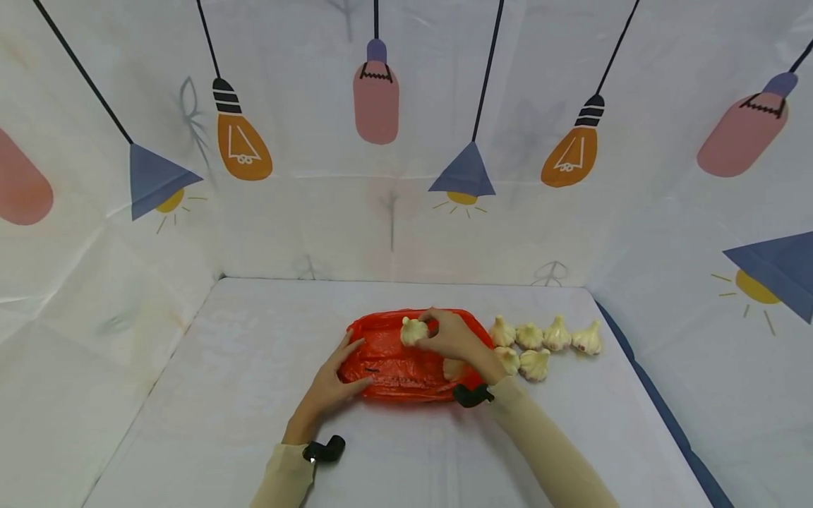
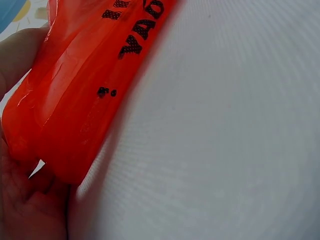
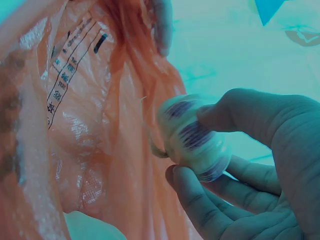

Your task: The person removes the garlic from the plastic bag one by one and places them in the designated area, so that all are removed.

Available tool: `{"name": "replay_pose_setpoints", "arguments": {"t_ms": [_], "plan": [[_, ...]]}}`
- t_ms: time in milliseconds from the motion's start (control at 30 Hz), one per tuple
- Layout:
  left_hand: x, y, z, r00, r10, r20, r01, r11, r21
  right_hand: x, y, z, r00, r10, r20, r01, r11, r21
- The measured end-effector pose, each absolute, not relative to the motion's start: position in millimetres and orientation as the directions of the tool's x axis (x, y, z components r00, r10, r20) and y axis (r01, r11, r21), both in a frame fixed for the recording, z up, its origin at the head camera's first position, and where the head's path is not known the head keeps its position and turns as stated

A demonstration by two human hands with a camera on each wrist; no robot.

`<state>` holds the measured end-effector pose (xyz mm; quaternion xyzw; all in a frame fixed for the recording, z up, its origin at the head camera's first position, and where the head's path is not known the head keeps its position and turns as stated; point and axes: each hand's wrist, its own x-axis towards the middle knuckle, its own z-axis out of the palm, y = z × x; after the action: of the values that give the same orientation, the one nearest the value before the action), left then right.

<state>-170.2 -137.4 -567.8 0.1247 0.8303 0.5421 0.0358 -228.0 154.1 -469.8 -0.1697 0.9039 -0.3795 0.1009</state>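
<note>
A red plastic bag (image 1: 396, 363) with black print lies spread on the white table. My left hand (image 1: 329, 386) holds its left end, the thumb and fingers on either side of the plastic (image 2: 82, 95). Over the bag, my right hand (image 1: 452, 336) pinches a garlic bulb (image 1: 413, 331) between thumb and fingers. The right wrist view shows this garlic bulb (image 3: 192, 137) with purple streaks, beside the bag's wall (image 3: 125, 125). Another pale bulb (image 1: 454, 369) shows at the bag's right part, partly hidden by the right wrist.
Several garlic bulbs (image 1: 530, 336) stand in two rows right of the bag, the front row partly behind the right forearm. The white table (image 1: 254, 339) meets a cloth backdrop (image 1: 305, 226) printed with lamps. Dark straps (image 1: 325, 449) circle both wrists.
</note>
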Motion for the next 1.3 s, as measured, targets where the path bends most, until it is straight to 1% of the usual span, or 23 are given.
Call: {"name": "replay_pose_setpoints", "arguments": {"t_ms": [267,667,800,1033,1133,1300], "plan": [[-171.2,-138.2,-567.4,-0.963,0.253,0.091,0.183,0.367,0.912,-215.4,159.7,-462.5,-0.930,-0.366,-0.031,-0.222,0.627,-0.747],[-170.8,-139.5,-567.7,-0.957,0.265,0.121,0.216,0.366,0.905,-195.9,177.2,-456.4,-0.964,-0.267,0.008,-0.179,0.622,-0.762],[-170.4,-140.1,-567.3,-0.957,0.265,0.115,0.209,0.362,0.909,-189.6,186.6,-455.0,-0.970,-0.241,0.018,-0.169,0.622,-0.765],[-170.3,-139.8,-567.0,-0.955,0.270,0.122,0.218,0.363,0.906,-177.1,205.5,-444.5,-0.983,-0.180,0.039,-0.138,0.574,-0.807],[-170.2,-139.7,-566.8,-0.958,0.267,0.108,0.204,0.363,0.909,-172.7,214.9,-440.2,-0.987,-0.143,0.067,-0.136,0.553,-0.822],[-169.8,-139.9,-566.5,-0.960,0.263,0.095,0.191,0.368,0.910,-164.9,230.8,-435.3,-0.991,-0.095,0.097,-0.132,0.489,-0.862]]}}
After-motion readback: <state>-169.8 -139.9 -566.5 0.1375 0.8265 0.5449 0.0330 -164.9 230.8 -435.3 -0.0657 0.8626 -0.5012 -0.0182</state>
